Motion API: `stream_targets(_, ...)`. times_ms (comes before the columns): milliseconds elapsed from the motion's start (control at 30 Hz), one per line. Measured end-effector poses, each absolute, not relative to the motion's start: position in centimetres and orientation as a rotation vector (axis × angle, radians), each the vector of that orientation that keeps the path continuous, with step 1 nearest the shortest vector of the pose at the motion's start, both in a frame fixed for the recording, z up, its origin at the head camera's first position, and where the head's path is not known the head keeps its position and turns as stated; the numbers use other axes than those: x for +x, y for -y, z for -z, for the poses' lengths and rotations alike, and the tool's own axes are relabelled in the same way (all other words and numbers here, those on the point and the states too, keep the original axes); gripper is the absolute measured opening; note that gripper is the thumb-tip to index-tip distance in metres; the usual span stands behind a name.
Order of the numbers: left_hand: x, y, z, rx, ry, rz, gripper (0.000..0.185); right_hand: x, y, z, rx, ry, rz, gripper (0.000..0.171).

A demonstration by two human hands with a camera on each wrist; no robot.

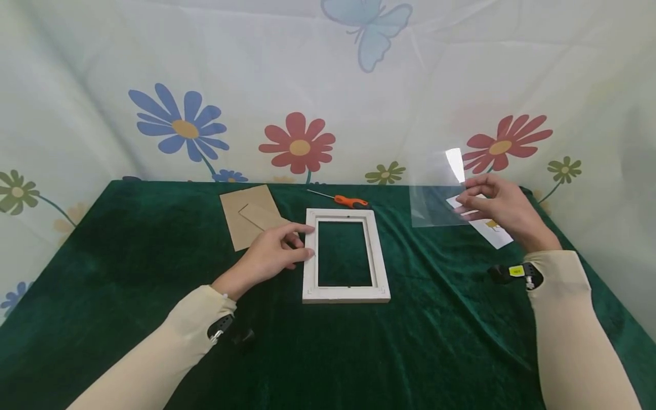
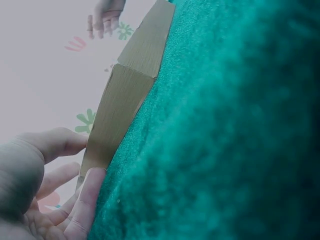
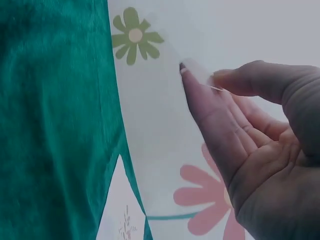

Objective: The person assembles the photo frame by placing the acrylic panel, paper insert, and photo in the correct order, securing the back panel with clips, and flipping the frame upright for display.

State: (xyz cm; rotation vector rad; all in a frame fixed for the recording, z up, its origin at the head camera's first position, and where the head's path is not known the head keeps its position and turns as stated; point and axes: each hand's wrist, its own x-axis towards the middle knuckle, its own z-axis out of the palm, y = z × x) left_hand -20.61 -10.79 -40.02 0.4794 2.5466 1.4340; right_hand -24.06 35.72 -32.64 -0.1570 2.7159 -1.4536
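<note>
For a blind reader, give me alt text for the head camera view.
A right hand pinches a clear plastic sheet above a green cloth table, while the left hand rests on an empty white picture frame. A cardboard backing and orange screwdriver lie behind.

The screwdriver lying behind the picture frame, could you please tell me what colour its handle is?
Orange; the screwdriver shows best in the head view.

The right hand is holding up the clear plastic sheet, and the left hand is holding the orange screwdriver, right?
Not quite. The left hand isn't holding the orange screwdriver; that lies untouched on the green cloth behind the white frame. The left hand rests on the frame's left edge. The head view shows it. The right hand does hold up the clear plastic sheet.
</note>
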Motion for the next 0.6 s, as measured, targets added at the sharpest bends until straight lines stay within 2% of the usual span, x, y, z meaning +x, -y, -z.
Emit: stream_targets(600, -20.7, 11.0, 40.3, 0.489, -2.541, -1.445, 0.052, -23.2, -31.0, 31.7, -0.340, -2.555, 1.680, 0.035)
